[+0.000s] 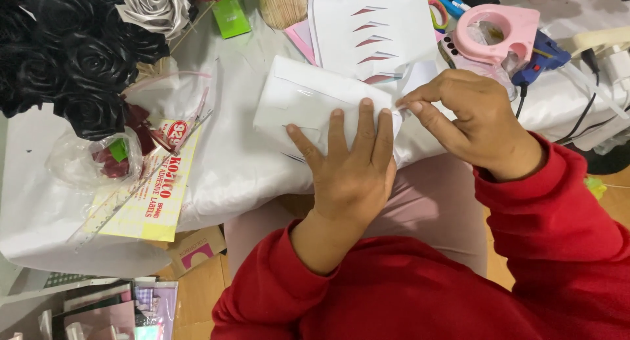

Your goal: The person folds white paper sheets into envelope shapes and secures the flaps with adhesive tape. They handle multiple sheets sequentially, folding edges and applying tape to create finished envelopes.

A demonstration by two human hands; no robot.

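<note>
On the table, two hands (394,143), one folded white paper (295,107).

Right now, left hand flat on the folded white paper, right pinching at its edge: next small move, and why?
Probably press the pinched bit down along the edge. The left hand lies flat on the folded white paper, pinning it, while the right hand pinches something small and pale at its right edge. What it is can't be told.
</note>
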